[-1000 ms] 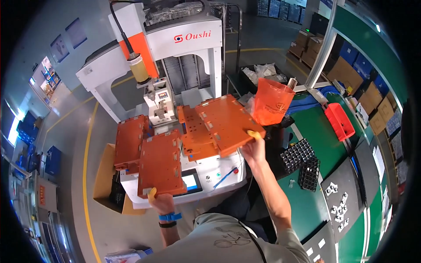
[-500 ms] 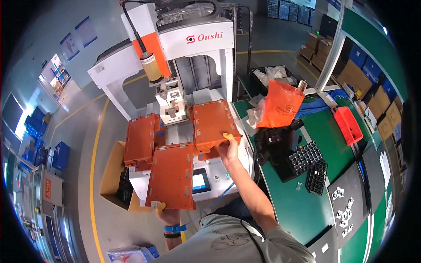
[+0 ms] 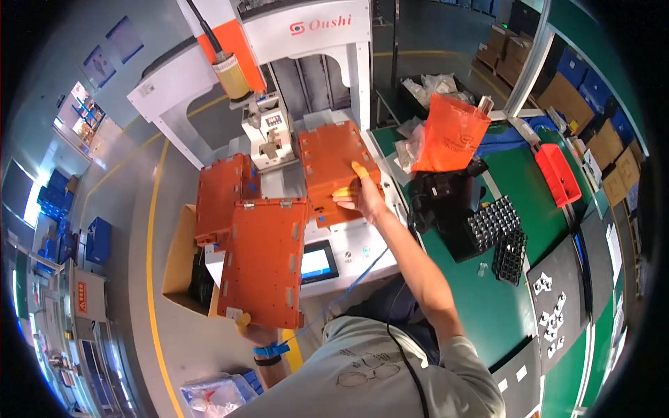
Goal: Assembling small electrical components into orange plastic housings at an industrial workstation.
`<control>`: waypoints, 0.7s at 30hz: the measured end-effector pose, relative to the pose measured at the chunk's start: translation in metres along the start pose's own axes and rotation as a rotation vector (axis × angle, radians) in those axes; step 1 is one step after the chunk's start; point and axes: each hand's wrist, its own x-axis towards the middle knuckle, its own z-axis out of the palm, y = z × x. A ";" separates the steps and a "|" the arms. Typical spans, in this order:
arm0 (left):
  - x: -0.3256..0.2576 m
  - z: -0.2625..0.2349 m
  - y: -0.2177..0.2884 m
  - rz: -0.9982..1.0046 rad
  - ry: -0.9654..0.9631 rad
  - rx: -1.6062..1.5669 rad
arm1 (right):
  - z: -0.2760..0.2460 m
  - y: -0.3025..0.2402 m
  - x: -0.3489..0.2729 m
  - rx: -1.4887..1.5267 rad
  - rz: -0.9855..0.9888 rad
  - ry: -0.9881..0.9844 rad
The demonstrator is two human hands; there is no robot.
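Observation:
My left hand [image 3: 255, 333] grips the near edge of a flat orange-brown panel [image 3: 265, 261] with metal clips along its edges. Its yellow-covered thumb lies on top, while the other fingers are hidden beneath. The panel tilts up in front of the machine. At the right, my right hand [image 3: 367, 198] is at the near corner of an orange-brown fixture block [image 3: 339, 157], fingers apart and yellow-tipped; whether they touch it is hard to tell. Another orange-brown fixture [image 3: 219, 191] stands at the left on the machine bed, partly covered by the panel.
A white screwdriving machine head [image 3: 268, 136] stands between the fixtures. Below them sits a small screen [image 3: 317, 263]. A cardboard box [image 3: 182, 268] is at the left. On the green bench [image 3: 460, 306] are an orange bag [image 3: 453, 136], black trays [image 3: 493, 223] and a red bin [image 3: 557, 174].
My right hand has loosened from the right fixture's corner and spread its fingers. My left hand still holds the panel. The whole view has shifted, with the machine now higher in the picture.

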 end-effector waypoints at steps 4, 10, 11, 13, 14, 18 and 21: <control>0.000 -0.005 -0.006 -0.050 -0.002 -0.072 | 0.002 0.006 -0.014 0.164 -0.072 -0.087; -0.008 -0.015 -0.014 -0.098 0.073 -0.101 | 0.009 0.038 -0.026 0.443 -0.142 -0.055; -0.010 -0.019 -0.014 -0.108 0.068 -0.099 | 0.006 0.046 -0.020 0.410 -0.161 -0.054; -0.011 -0.013 -0.010 -0.094 0.070 -0.077 | 0.004 0.047 -0.018 0.235 -0.131 -0.002; -0.011 -0.011 -0.010 -0.082 0.069 -0.059 | 0.000 0.046 -0.019 0.121 -0.115 0.005; -0.009 -0.014 -0.014 -0.031 0.052 -0.050 | -0.016 0.043 -0.022 -0.412 -0.215 -0.006; -0.005 -0.022 -0.020 -0.053 0.035 0.006 | -0.037 0.059 -0.009 -0.523 -0.337 -0.154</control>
